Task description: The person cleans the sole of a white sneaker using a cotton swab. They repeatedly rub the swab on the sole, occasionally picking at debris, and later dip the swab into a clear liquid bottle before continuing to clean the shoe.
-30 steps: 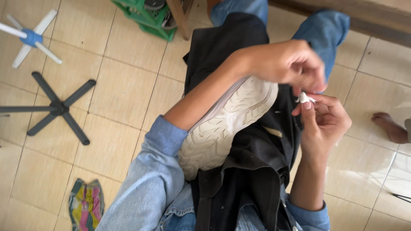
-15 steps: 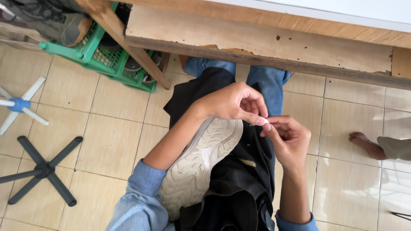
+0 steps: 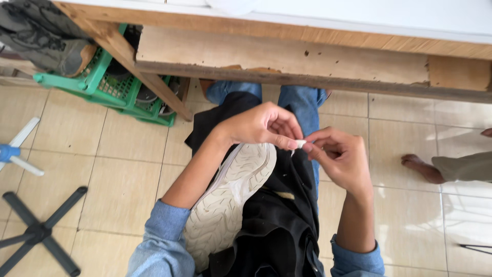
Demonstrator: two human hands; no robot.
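Note:
A white-soled shoe [image 3: 230, 192] lies sole up on the black apron [image 3: 279, 220] across my lap, tucked under my left forearm. My left hand [image 3: 264, 125] and my right hand [image 3: 341, 156] meet just beyond the shoe's toe. Both pinch a small white scrap [image 3: 299, 144] between thumb and fingertips. What the scrap is cannot be made out at this size.
A rough wooden bench [image 3: 287, 51] with a slanted leg [image 3: 138, 66] crosses the top. A green crate [image 3: 110, 84] holding shoes stands at the upper left. A black star-shaped chair base [image 3: 41, 231] and a white one [image 3: 15, 149] lie left. Another person's bare foot [image 3: 423, 166] rests right.
The view has tilted up, so the bench now fills the top. Both hands have drawn nearer the shoe's toe and still pinch the white scrap, which now shows less.

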